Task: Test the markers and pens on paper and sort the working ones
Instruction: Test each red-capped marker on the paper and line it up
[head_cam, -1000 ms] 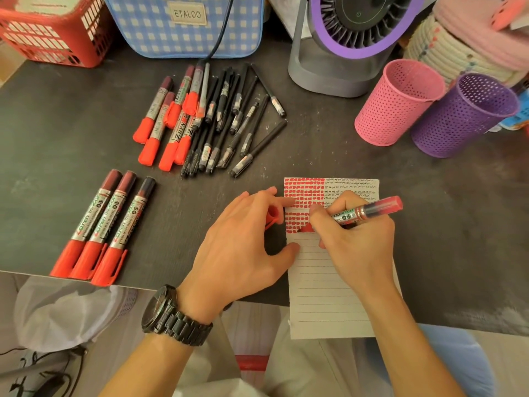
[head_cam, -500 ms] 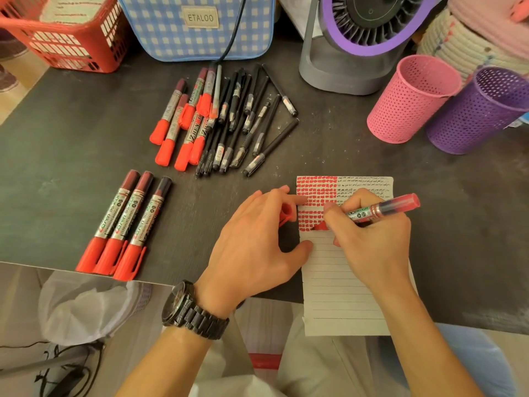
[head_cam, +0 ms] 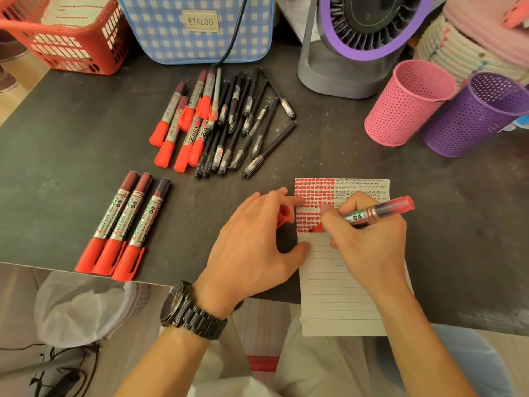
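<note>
My right hand (head_cam: pixel 369 242) grips an uncapped red marker (head_cam: pixel 380 211), its tip down on the lined paper (head_cam: pixel 340 285), where red marks fill the top left and black marks the top right. My left hand (head_cam: pixel 252 250) holds the marker's red cap (head_cam: pixel 284 214) under its fingers, with fingertip and thumb on the paper's left edge. Three capped red markers (head_cam: pixel 123 224) lie side by side at the table's front left. A mixed pile of red markers (head_cam: pixel 183 121) and black pens (head_cam: pixel 243 124) lies farther back.
A pink mesh cup (head_cam: pixel 406 104) and a purple mesh cup (head_cam: pixel 475 116) stand at the back right. A grey and purple fan (head_cam: pixel 343 67), a checked blue bag (head_cam: pixel 197 27) and a red basket (head_cam: pixel 65 32) line the back. The table edge (head_cam: pixel 86 275) runs just before the three markers.
Both hands keep their places on the paper and the marker tip stays at the same row. The camera view has shifted slightly.
</note>
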